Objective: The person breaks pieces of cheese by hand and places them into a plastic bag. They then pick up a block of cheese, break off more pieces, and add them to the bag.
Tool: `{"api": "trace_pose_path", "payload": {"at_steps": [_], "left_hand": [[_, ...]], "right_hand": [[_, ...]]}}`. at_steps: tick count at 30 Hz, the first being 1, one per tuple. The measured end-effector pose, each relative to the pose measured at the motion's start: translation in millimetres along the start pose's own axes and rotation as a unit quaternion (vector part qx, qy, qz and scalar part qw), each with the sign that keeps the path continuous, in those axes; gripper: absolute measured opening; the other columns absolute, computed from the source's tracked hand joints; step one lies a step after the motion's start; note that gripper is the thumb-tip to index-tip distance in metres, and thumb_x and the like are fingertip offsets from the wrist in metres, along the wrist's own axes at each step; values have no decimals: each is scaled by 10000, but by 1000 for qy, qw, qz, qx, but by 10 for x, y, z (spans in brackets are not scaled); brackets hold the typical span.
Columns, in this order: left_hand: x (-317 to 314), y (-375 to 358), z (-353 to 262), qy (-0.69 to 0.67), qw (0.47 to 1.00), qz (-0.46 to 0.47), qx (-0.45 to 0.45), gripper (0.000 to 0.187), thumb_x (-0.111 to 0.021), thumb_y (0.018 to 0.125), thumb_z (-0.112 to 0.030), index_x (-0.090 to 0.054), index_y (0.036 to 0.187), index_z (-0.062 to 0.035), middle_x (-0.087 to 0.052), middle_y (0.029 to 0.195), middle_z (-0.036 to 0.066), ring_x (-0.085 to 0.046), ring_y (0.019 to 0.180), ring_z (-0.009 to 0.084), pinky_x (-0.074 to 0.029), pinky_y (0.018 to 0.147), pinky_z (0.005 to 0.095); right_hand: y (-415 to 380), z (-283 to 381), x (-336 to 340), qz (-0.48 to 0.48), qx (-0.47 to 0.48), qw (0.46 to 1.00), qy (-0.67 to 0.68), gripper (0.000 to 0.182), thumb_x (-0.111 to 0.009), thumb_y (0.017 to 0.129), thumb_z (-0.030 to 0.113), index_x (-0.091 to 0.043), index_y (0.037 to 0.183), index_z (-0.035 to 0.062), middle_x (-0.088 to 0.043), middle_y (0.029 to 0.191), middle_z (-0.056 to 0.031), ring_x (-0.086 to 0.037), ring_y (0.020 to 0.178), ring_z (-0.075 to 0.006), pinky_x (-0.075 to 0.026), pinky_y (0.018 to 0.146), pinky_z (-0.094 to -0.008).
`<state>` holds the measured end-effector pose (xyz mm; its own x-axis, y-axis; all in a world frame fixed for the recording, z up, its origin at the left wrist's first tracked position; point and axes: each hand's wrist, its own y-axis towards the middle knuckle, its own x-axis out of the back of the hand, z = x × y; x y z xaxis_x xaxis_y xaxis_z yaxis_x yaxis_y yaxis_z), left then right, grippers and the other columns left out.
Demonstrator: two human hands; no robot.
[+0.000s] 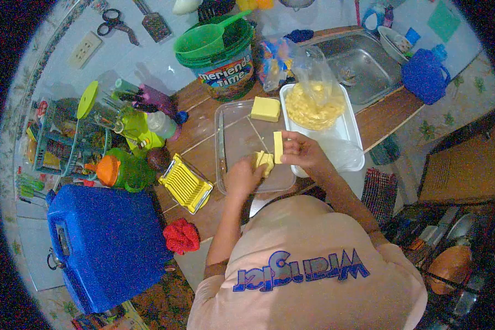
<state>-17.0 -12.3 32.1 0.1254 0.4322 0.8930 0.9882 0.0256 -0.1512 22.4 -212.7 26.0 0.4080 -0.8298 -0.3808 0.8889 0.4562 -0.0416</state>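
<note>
Over a clear plastic tray, my right hand pinches a flat yellow slice, apparently cheese, held upright. My left hand is closed around several smaller cheese pieces, its fingers partly hidden. A larger cheese block sits at the tray's far right corner. Along the tray's left side lies a knife. To the left, on the wooden counter, is a yellow slicer with parallel slots. Right of the tray, a clear bag of yellow pieces rests in a white tray.
A green bucket with a green strainer stands behind. The metal sink is at back right. On the left are a large blue container, a red cloth, a green jug and several bottles.
</note>
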Motion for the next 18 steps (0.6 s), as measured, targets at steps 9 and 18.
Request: {"api": "trace_pose_path", "payload": {"at_steps": [9,18], "left_hand": [[83,-43,-138,-546,835,63,9,357,-669,787,-150,-560,1104,-29,-633,904,63,-610,792,157,-492,682,278],[279,-81,-348,-583,803,124,-22,362,-682,759,-77,-563,1094,-6,-640,909,61,-614,756,138,-513,671,270]], "right_hand": [[-39,33,-75,9,11,1000,9,618,-715,711,46,-447,1269,49,-621,923,-13,-562,818,-89,-478,735,-257],[-61,69,-20,37,4,997,-69,677,-719,712,59,-406,1312,73,-645,961,-71,-590,829,-122,-488,741,-280]]}}
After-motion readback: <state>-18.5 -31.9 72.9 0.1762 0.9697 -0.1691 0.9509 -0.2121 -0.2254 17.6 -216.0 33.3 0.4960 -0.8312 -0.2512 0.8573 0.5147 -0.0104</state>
